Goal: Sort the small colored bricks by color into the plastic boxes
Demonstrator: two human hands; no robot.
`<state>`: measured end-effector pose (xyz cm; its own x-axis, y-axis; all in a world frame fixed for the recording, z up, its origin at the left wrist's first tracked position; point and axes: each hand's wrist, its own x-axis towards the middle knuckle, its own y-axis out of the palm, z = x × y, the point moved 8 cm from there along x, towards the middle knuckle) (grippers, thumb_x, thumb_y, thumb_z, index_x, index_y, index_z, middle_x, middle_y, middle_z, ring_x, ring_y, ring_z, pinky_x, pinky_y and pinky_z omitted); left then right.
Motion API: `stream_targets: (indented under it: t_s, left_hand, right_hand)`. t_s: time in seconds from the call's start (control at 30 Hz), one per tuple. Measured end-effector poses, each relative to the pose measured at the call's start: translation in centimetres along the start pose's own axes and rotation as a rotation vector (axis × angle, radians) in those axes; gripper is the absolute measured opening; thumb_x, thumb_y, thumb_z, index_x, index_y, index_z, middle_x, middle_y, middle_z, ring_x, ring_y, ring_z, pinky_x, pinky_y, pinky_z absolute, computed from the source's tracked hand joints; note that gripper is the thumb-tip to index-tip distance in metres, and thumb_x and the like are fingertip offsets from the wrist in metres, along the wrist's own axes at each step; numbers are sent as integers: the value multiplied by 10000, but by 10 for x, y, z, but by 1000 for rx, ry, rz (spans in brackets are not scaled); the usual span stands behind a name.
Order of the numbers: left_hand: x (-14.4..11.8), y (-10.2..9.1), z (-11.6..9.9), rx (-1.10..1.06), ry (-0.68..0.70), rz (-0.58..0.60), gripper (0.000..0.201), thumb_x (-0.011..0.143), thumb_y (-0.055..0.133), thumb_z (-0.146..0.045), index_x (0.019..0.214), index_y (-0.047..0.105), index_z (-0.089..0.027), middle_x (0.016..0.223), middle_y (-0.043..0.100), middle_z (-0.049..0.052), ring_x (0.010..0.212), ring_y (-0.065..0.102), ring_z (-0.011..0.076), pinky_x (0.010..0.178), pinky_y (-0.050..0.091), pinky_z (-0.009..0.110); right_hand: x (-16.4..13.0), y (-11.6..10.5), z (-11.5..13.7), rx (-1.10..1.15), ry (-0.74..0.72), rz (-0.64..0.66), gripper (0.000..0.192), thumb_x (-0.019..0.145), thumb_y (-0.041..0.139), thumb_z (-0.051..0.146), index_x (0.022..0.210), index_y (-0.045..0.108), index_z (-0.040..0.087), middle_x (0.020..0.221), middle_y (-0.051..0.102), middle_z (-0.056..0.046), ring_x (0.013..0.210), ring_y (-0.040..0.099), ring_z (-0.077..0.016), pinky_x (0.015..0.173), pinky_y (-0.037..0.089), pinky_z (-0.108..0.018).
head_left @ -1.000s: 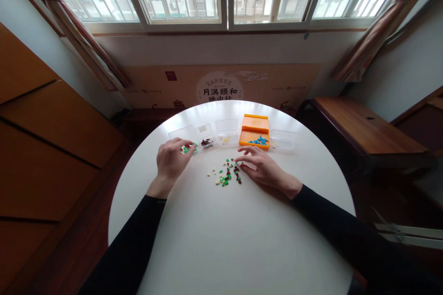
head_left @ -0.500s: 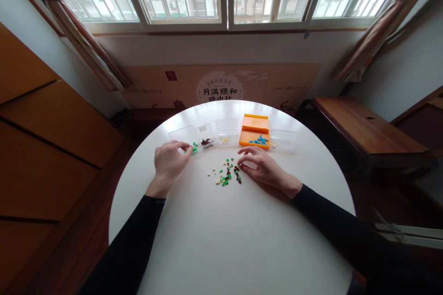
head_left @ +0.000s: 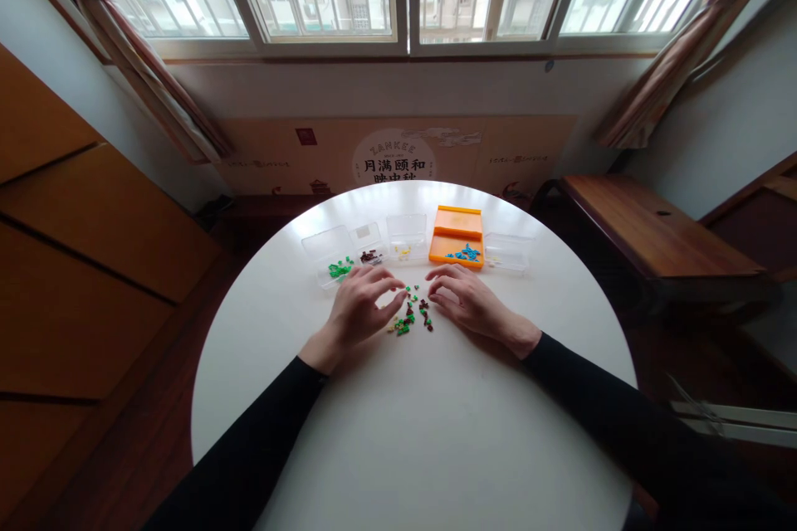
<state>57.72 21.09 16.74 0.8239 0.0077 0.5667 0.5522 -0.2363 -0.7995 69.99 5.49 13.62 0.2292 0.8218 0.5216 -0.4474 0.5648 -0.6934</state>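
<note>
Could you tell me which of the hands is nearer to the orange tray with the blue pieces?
Right. The right hand lies just in front of the orange tray; the left hand is farther off to the tray's left, by the loose pieces.

A loose scatter of tiny green, dark red and cream bricks point(head_left: 409, 314) lies mid-table.

The table point(head_left: 411, 431) is white. The loose bits point(head_left: 411, 311) on it are green, dark red and pale yellow. One box point(head_left: 459, 234) is orange with blue bits; the trays point(head_left: 408, 234) are clear. Both sleeves point(head_left: 598, 398) are black.
</note>
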Motion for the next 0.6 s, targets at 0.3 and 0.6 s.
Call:
stream_targets:
  t_s: [0.3, 0.6]
  left_hand:
    - [-1, 12, -26, -59, 101, -53, 120, 1058, 773, -398, 1085, 822, -292, 1011, 829, 20, 900, 745, 194, 888, 514, 400]
    - [-1, 11, -30, -62, 171, -73, 99, 1078, 749, -355, 1075, 831, -299, 974, 826, 11, 840, 723, 176, 844, 497, 370]
  right_hand:
    - [3, -3, 6, 142, 16, -30, 102, 1140, 647, 309, 1085, 714, 256, 1237, 737, -98, 1197, 696, -275, 1064, 594, -481]
    - [3, -2, 13, 190, 5, 6, 113, 1148, 638, 308, 1075, 698, 246, 1227, 732, -89, 1169, 697, -254, 1048, 596, -448]
